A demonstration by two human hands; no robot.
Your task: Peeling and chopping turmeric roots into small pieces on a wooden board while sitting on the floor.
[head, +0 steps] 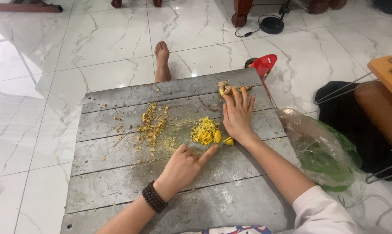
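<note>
A grey plank board (pixel 118 190) lies on the floor in front of me. A heap of yellow chopped pieces (pixel 206 131) sits near its middle. My left hand (pixel 183 167), with a dark bead bracelet on the wrist, rests on the board below the heap, index finger stretched toward the yellow pieces. My right hand (pixel 238 113) lies flat, fingers spread, to the right of the heap, fingertips touching knobbly yellow-brown root pieces (pixel 225 87) at the far edge. A scatter of peel scraps (pixel 151 126) lies left of the heap.
A bare foot (pixel 162 60) rests on the white marble floor beyond the board. A clear and green plastic bag (pixel 323 151) lies to the right, a bowl with a red bag (pixel 262 65) at the far right corner. A dark metal-framed stool (pixel 356 108) and a wooden board (pixel 388 71) stand further right.
</note>
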